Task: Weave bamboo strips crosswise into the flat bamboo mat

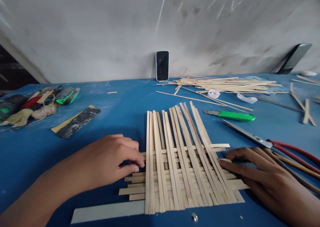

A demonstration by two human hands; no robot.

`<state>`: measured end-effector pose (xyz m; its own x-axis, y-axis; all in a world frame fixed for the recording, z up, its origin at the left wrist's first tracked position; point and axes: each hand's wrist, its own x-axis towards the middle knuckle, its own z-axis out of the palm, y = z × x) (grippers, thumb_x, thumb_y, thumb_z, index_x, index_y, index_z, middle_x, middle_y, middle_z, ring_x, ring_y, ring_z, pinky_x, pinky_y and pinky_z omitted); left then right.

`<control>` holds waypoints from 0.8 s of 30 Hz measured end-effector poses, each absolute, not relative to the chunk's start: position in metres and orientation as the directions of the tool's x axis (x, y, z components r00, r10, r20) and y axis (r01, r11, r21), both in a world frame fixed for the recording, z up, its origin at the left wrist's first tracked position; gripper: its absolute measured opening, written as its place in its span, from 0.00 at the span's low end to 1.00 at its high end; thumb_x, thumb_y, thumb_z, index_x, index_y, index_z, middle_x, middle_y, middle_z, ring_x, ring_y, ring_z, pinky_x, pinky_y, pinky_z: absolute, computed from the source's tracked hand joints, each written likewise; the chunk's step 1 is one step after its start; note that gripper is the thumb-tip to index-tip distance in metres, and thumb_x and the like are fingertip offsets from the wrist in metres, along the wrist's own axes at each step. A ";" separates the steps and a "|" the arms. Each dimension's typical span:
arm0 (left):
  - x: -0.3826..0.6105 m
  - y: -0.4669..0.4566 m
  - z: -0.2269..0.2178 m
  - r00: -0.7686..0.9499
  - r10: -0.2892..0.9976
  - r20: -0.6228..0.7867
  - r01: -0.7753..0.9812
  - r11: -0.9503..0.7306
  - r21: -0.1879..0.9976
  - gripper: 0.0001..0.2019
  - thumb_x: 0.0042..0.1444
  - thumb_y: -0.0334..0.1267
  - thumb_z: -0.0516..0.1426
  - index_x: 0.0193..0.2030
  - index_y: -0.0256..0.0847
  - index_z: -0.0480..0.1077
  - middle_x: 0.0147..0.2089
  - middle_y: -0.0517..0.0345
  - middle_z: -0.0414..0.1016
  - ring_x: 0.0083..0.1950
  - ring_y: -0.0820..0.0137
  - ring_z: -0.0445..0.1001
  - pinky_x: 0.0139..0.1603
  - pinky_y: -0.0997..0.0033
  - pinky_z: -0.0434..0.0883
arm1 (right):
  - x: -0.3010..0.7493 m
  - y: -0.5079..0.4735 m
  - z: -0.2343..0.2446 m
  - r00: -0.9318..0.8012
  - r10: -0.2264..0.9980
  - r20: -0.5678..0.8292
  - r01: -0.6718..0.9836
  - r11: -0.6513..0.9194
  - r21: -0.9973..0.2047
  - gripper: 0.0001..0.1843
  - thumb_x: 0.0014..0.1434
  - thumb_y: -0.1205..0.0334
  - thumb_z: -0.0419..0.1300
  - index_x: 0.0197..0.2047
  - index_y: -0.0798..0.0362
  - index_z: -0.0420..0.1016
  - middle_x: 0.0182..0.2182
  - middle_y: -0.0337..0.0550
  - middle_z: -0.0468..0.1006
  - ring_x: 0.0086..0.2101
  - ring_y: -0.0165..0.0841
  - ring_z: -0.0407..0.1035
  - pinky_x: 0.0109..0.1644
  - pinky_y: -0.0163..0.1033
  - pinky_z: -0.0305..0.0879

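A partly open weave of pale, flat bamboo strips [172,173] lies on the blue table. Its lengthwise strips fan out at the far end, and shorter crosswise strips pass over and under them. My left hand [117,157] is at the weave's left edge, thumb and forefinger closed around a crosswise strip's end. At the opposite edge, my right hand [260,173] has its fingertips closed on a strip end; part of that grip is hidden. A flat pale grey bar [107,212] extends left from the near edge of the weave.
Scissors [250,135] with red handles and a green utility knife [235,116] lie to the right. Loose strips [225,84] are piled behind. A phone [162,66] leans on the wall. A dark flat block [76,122] and twine [45,111] are at left.
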<state>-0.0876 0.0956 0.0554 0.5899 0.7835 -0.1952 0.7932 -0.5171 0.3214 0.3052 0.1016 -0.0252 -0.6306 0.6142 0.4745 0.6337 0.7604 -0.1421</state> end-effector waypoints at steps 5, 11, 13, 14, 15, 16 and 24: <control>-0.087 0.102 0.055 0.528 0.838 -0.134 0.837 -0.487 0.252 0.06 0.59 0.33 0.61 0.39 0.47 0.79 0.38 0.62 0.78 0.39 0.68 0.75 0.38 0.69 0.63 | 0.310 0.102 -0.029 -0.565 0.685 0.460 0.723 0.679 -0.125 0.19 0.64 0.59 0.56 0.56 0.37 0.78 0.48 0.49 0.77 0.44 0.43 0.76 0.41 0.46 0.78; -0.086 0.108 0.048 0.507 0.845 -0.169 0.845 -0.449 0.290 0.07 0.62 0.32 0.59 0.37 0.48 0.78 0.39 0.64 0.78 0.39 0.71 0.76 0.38 0.72 0.64 | 0.305 0.105 -0.031 -0.561 0.662 0.496 0.700 0.699 -0.142 0.16 0.67 0.58 0.54 0.52 0.37 0.80 0.45 0.45 0.77 0.42 0.38 0.77 0.40 0.42 0.78; -0.087 0.109 0.047 0.505 0.847 -0.166 0.841 -0.440 0.315 0.08 0.62 0.32 0.58 0.38 0.48 0.78 0.39 0.65 0.79 0.39 0.72 0.76 0.38 0.73 0.64 | 0.306 0.106 -0.034 -0.578 0.648 0.496 0.684 0.716 -0.138 0.17 0.67 0.60 0.54 0.52 0.35 0.80 0.45 0.44 0.76 0.41 0.36 0.77 0.39 0.40 0.78; -0.087 0.109 0.047 0.506 0.848 -0.159 0.837 -0.439 0.326 0.08 0.62 0.31 0.58 0.39 0.48 0.78 0.40 0.64 0.79 0.39 0.72 0.76 0.38 0.73 0.64 | 0.307 0.106 -0.035 -0.579 0.646 0.498 0.682 0.718 -0.139 0.17 0.67 0.61 0.54 0.51 0.35 0.80 0.44 0.44 0.76 0.41 0.35 0.77 0.39 0.39 0.78; -0.087 0.108 0.048 0.511 0.847 -0.149 0.831 -0.442 0.337 0.09 0.63 0.31 0.57 0.39 0.48 0.78 0.40 0.64 0.79 0.40 0.72 0.76 0.38 0.73 0.64 | 0.308 0.106 -0.035 -0.577 0.647 0.499 0.683 0.717 -0.141 0.18 0.66 0.62 0.53 0.51 0.35 0.81 0.45 0.44 0.75 0.41 0.35 0.77 0.39 0.38 0.78; -0.087 0.107 0.048 0.520 0.842 -0.142 0.822 -0.449 0.351 0.09 0.62 0.31 0.57 0.40 0.48 0.78 0.40 0.64 0.79 0.40 0.72 0.76 0.38 0.73 0.65 | 0.308 0.105 -0.034 -0.569 0.651 0.503 0.688 0.712 -0.143 0.18 0.66 0.62 0.53 0.51 0.35 0.81 0.45 0.45 0.75 0.42 0.35 0.77 0.40 0.38 0.78; -0.086 0.090 0.058 0.588 0.776 -0.229 0.783 -0.475 0.403 0.10 0.58 0.29 0.60 0.34 0.50 0.79 0.35 0.68 0.78 0.36 0.75 0.76 0.37 0.75 0.65 | 0.303 0.095 -0.022 -0.598 0.639 0.484 0.623 0.751 -0.221 0.16 0.65 0.63 0.55 0.47 0.40 0.82 0.43 0.43 0.79 0.42 0.33 0.78 0.40 0.35 0.78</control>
